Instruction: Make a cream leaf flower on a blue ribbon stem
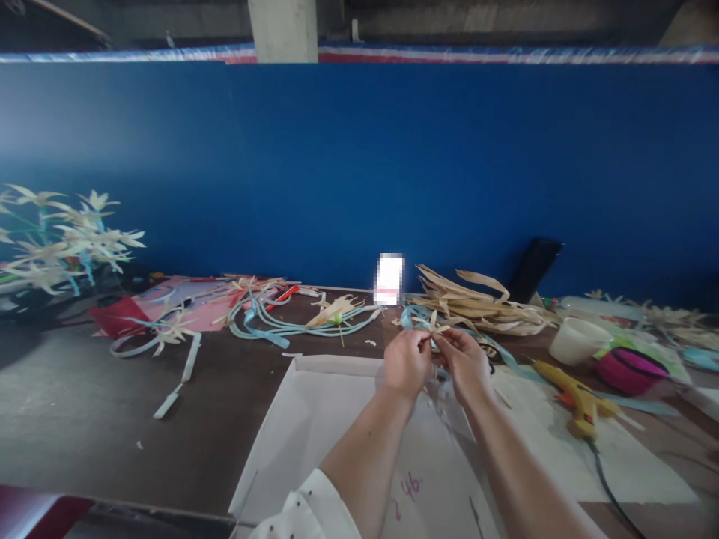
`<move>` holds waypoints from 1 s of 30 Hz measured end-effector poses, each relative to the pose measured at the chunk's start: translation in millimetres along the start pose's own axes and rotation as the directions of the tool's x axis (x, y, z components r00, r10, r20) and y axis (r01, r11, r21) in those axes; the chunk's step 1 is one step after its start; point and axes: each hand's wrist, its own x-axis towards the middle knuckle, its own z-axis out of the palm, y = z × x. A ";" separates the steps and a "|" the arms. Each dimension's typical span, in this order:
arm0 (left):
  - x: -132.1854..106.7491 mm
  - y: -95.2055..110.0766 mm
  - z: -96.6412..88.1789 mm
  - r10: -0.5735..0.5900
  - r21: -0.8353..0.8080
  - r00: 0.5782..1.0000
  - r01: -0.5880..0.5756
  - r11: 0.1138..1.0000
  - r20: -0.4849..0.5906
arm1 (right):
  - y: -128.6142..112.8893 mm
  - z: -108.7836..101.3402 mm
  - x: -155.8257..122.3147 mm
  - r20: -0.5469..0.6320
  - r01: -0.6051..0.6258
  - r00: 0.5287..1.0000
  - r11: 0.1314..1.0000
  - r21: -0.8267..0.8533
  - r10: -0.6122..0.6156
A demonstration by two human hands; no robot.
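Note:
My left hand [407, 362] and my right hand [463, 361] meet above the far part of a shallow white cardboard tray [314, 434]. Fingers of both are pinched together on a small pale flower [434, 324], which looks made of dried corn husk. Its petals poke up between the fingertips; the fingers cover its lower part. Just behind the hands lie light blue ribbon [413, 314] and a pile of dried corn husks [483, 307]. Left of them, a husk flower with a green stem [335, 311] rests on coiled pale blue tubing [281, 322].
On the right, a yellow glue gun [581, 397] with a cord lies on white paper [634, 468], near a white cup [576, 340] and a magenta pouch [632, 370]. Finished-looking husk flowers [84, 232] stand far left. A blue partition [359, 165] closes the table's back.

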 end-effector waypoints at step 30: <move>-2.1 -2.1 0.6 -0.005 0.024 1.000 0.005 1.000 -0.010 | -0.4 1.7 -2.3 0.002 0.051 0.999 0.998 -0.036 -0.051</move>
